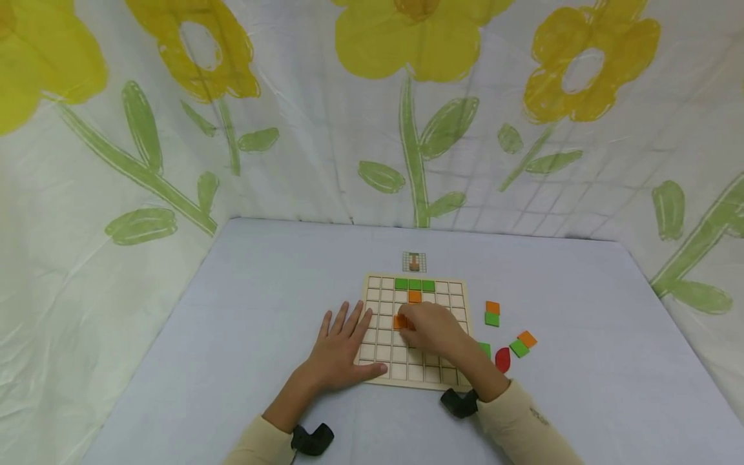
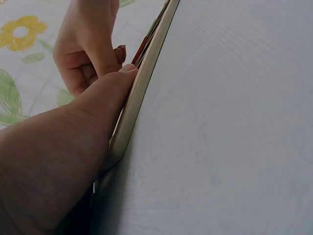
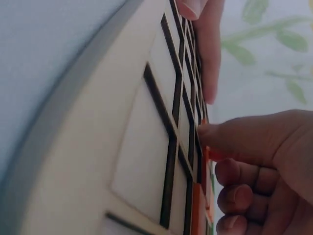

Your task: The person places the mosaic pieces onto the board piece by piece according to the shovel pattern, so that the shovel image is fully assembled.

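Observation:
A pale wooden grid board (image 1: 383, 353) lies on the table. Three green tiles (image 1: 415, 284) sit side by side in its top row, with an orange tile (image 1: 414, 296) under the middle one. Spread fingers of my left hand (image 1: 339, 361) rest at the board's left side, its thumb on the front edge. Over the middle of the board, my right hand (image 1: 433, 328) pinches an orange tile (image 3: 213, 154) between thumb and fingers, close to the grid. Another orange tile (image 1: 398, 322) shows just left of its fingertips, and the hand hides several squares.
Right of the board lie orange tiles (image 1: 493, 307), green tiles (image 1: 491, 319) and a red leaf-shaped piece (image 1: 502, 360). A small picture card (image 1: 414, 261) with a grid pattern lies behind the board. A flower-printed cloth (image 1: 314, 155) hangs behind the table (image 1: 261, 278).

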Action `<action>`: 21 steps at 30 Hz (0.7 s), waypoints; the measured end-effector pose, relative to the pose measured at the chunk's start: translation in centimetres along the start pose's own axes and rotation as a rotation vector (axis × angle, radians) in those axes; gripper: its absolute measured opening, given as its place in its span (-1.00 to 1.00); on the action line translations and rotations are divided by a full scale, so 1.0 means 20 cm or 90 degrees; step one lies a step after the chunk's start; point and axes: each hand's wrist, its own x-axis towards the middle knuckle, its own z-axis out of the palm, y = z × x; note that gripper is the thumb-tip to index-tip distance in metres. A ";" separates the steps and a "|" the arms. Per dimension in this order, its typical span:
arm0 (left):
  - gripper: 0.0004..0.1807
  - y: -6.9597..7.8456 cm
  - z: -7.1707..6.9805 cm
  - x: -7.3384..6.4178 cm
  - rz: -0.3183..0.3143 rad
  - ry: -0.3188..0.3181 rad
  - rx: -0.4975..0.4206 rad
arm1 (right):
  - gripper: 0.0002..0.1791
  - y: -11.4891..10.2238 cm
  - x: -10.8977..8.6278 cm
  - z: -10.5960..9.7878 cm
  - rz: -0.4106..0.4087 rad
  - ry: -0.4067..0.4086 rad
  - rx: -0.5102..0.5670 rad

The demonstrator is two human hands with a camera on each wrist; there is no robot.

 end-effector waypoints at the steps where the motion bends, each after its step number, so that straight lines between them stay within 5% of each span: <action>1: 0.19 0.00 0.00 0.00 0.001 0.000 0.000 | -0.79 0.01 0.00 0.00 0.004 -0.002 0.020; 10: 0.19 0.00 0.00 0.01 0.002 -0.004 -0.001 | -0.82 0.01 -0.05 -0.13 -0.024 -0.057 0.178; 21: 0.21 -0.01 0.01 0.00 -0.002 -0.009 0.004 | -0.87 0.02 -0.04 -0.06 -0.057 -0.104 0.121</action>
